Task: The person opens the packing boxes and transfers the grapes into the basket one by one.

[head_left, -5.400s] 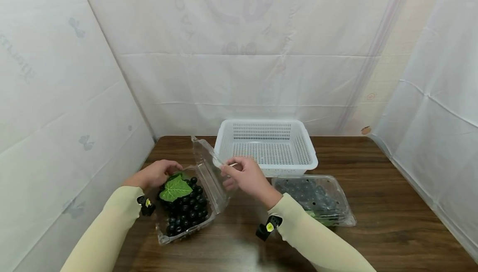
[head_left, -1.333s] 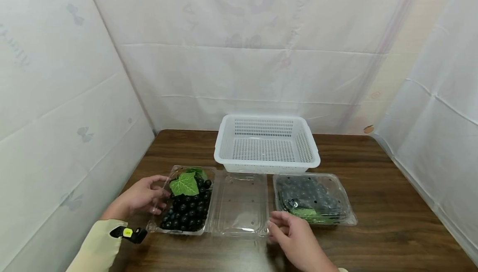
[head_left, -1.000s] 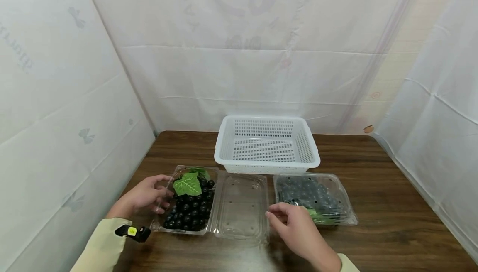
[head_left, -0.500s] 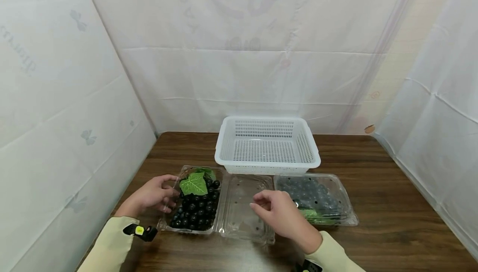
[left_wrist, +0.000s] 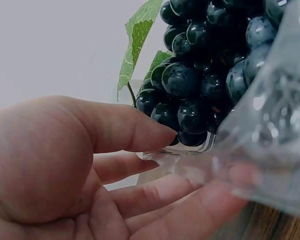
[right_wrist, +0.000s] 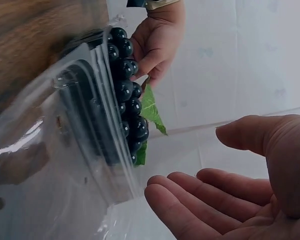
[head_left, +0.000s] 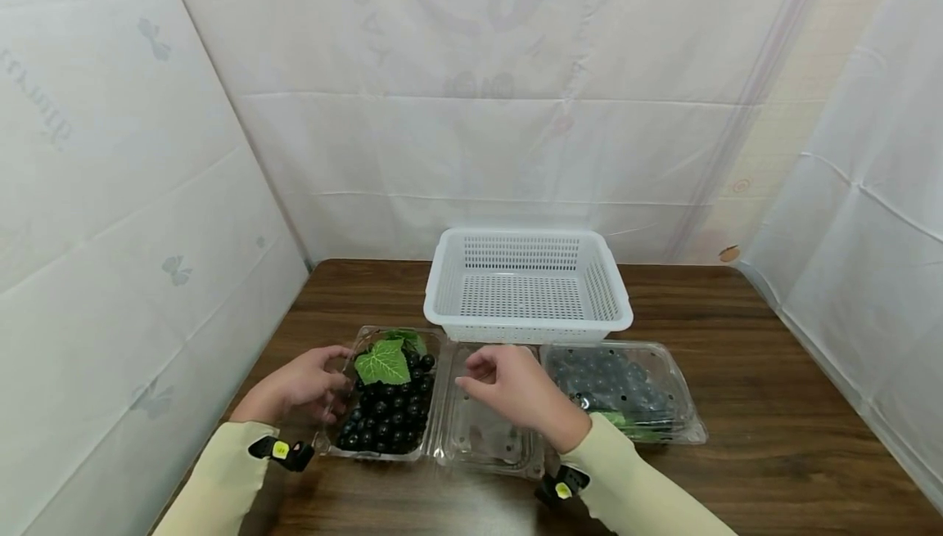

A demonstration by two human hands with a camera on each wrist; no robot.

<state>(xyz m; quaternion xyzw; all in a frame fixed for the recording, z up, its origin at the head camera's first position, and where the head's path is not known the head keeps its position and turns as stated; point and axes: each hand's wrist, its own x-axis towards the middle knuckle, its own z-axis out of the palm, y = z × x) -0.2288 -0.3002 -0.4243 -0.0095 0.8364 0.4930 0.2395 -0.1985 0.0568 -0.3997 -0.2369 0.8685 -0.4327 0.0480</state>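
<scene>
A bunch of dark grapes (head_left: 386, 417) with a green leaf (head_left: 383, 362) lies in an opened clear plastic clamshell container (head_left: 390, 456). Its lid (head_left: 479, 438) is folded flat to the right. My left hand (head_left: 305, 385) holds the container's left side; in the left wrist view the thumb (left_wrist: 140, 131) lies over the rim beside the grapes and the fingers are outside the wall. Above the lid hovers my right hand (head_left: 516, 385), holding nothing. In the right wrist view its thumb and fingers (right_wrist: 205, 205) are spread apart, palm facing the grapes.
A white perforated plastic basket (head_left: 526, 329) stands behind the containers, with nothing in it. To the right, a closed clear clamshell (head_left: 626, 389) holds more dark grapes and a green leaf. All stand on a brown wooden table (head_left: 773, 405), with white sheeting around it.
The lid was swung from upright to flat. The right hand let go of it and moved left above it. The container and left hand shifted slightly right.
</scene>
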